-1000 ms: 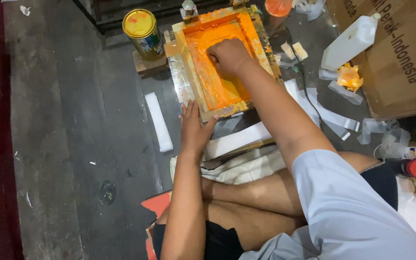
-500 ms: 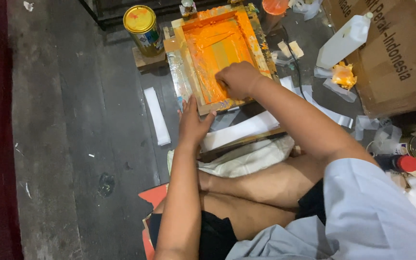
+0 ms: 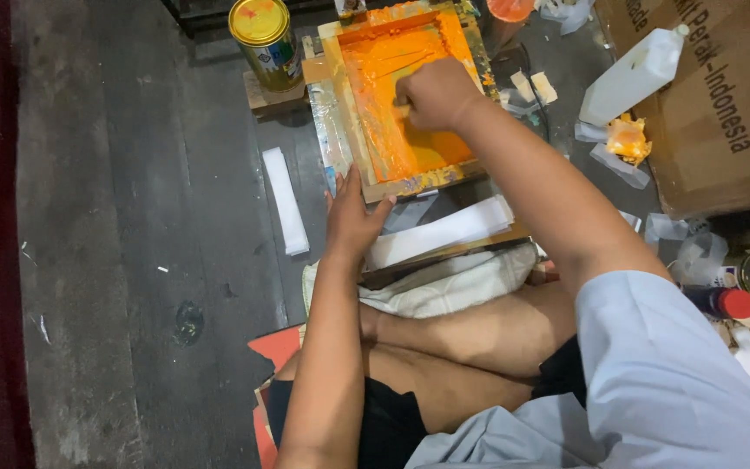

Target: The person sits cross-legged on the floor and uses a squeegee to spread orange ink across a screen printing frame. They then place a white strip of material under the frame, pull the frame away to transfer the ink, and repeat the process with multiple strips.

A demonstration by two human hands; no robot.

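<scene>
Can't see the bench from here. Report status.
Left hand flat on frame corner. Right hand fisted in orange ink, tool hidden. Nothing blocking.

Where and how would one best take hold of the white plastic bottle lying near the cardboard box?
Probably around the middle of the white bottle, from above. It lies tilted, cap toward the cardboard box, with its flat sides exposed, and the floor beside it toward the orange-inked frame looks mostly free.

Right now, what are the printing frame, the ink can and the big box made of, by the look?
Printing frame: looks like wood, rim taped and smeared with glossy orange ink. Ink can: metal, likely, with a shiny gold lid. Big box: brown corrugated cardboard, matte, with flap edges showing.
</scene>
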